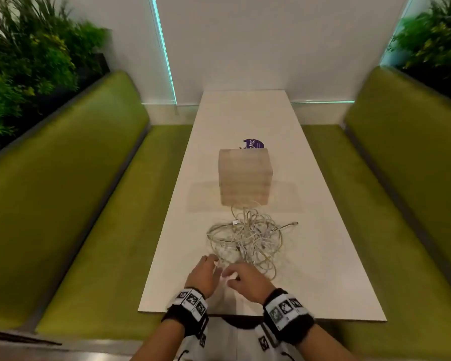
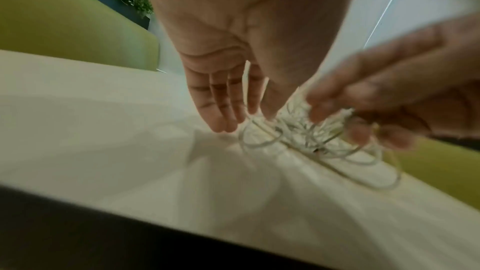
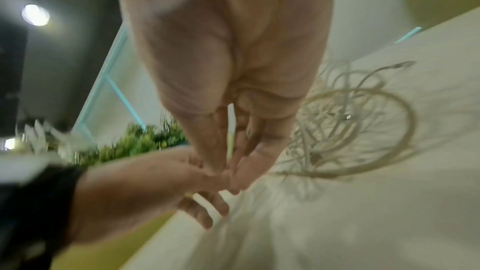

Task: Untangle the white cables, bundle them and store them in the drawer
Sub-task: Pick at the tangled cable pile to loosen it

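- Head view: your two hands sit over the near end of the white table (image 1: 323, 269), close together, both wearing black wrist straps with printed markers.
- Your left hand (image 1: 203, 274) has fingers straight and spread loosely, tips at the near edge of the white cables (image 1: 245, 235); no grip visible.
- Your right hand (image 1: 246, 281) has fingers curled, tips by the near loops; blur hides whether it holds a strand.
- Cables lie in one tangled pile at the table's middle, between your hands and the wooden drawer box (image 1: 244, 175).
- Drawer box stands further up the table on its centre line; one strand runs up to its front. A purple sticker (image 1: 254, 144) shows just behind it.
- Green benches (image 1: 89, 204) run along both long edges.
- Left wrist view: your left hand (image 2: 233, 59) shows an open palm, fingers straight, tips just beside the cables (image 2: 311, 137). Your right hand (image 2: 389, 93) reaches into the tangle; a grip cannot be told.
- Right wrist view: your right hand (image 3: 228, 89) has fingers bent together, touching your left hand (image 3: 155, 182); cables (image 3: 350, 120) lie just beside on the table.
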